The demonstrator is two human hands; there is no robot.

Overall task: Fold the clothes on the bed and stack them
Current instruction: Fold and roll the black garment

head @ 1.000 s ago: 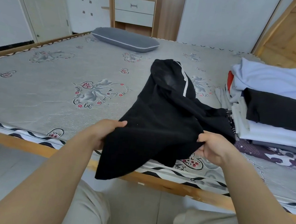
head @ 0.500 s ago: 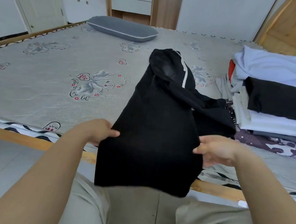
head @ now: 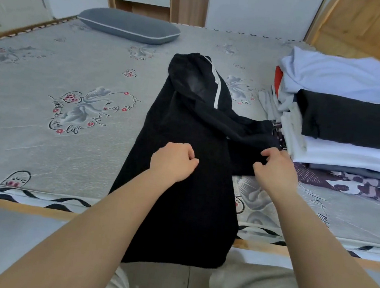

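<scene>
Since half a second ago: black garment (head: pixel 189 167) lowered from mid-air and now spread lengthwise on the bed (head: pixel 42 152), both hands moved inward from its side edges onto the cloth. Lies down the middle of the frame, far end with a white stripe toward the upper centre, near end hanging over the bed's wooden front edge toward the lower centre. One part of it runs off to the right, toward the stack of folded clothes (head: pixel 349 137).

Left hand (head: pixel 173 161) at frame centre, resting on the garment, fingers curled under with thumb and fingertips drawn together; cannot tell whether any cloth is pinched between them. Right hand (head: pixel 275 169) just right of centre, at the garment's right-hand part, fingers bent down and gripping the black cloth there, close beside the lowest layers of the stack.

Stack at the right edge of the frame, on the bed: pale blue piece on top, a black one beneath, white layers under that, grey and a dark patterned cloth at the bottom, a bit of red showing at its left side. Grey pillow (head: pixel 128 29) at the far end of the bed, upper left of centre. Pale trouser legs of the person at the bottom of the frame.
</scene>
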